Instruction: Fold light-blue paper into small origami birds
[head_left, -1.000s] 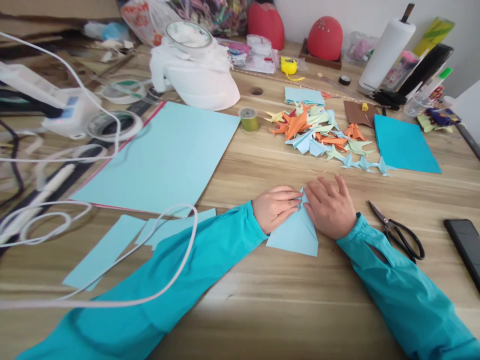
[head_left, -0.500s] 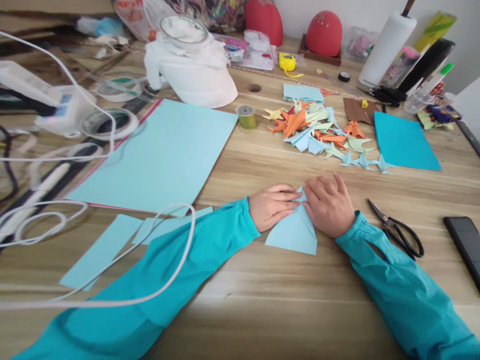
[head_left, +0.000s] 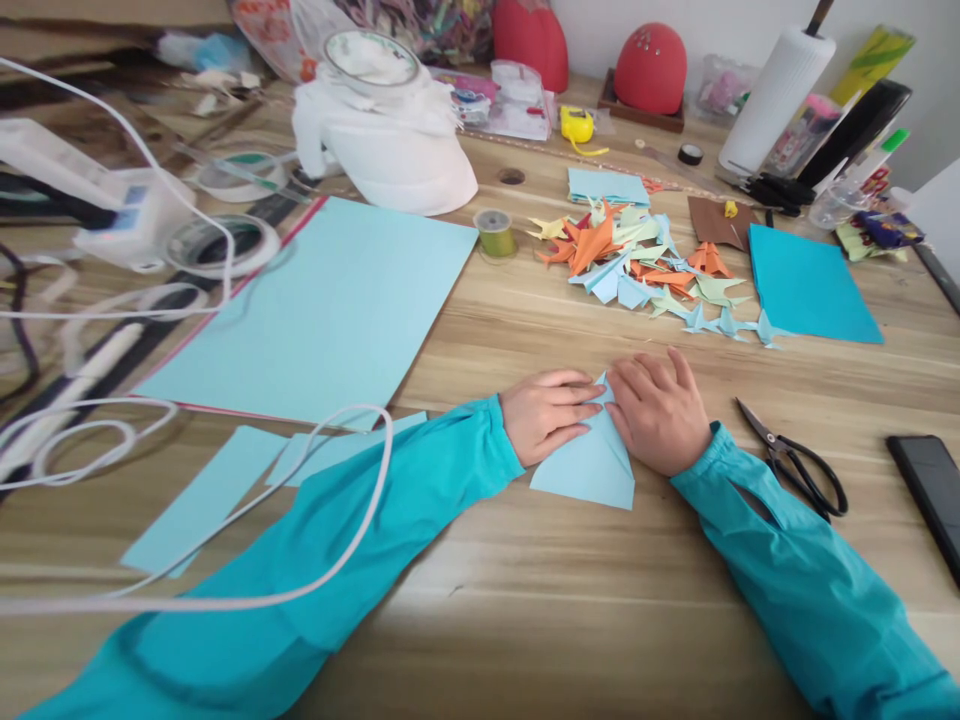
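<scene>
A partly folded sheet of light blue paper lies on the table, narrow at the far end and wide toward me. My left hand rests flat on its upper left side, fingers stretched out to the right. On the upper right edge presses my right hand, its fingers spread and thumb side toward the left fingertips. The part of the fold under both hands is hidden. Black-handled scissors lie partly spread just right of my right hand. Beyond the hands sits a pile of folded paper cranes in orange, blue, green and yellow.
Large light blue sheets lie at left, with cut paper strips below. A white cable loops over my left sleeve. Thread spool, bright blue paper and a phone surround the work area.
Both hands and the folded paper stay in nearly the same place. The whole view has shifted very slightly.
</scene>
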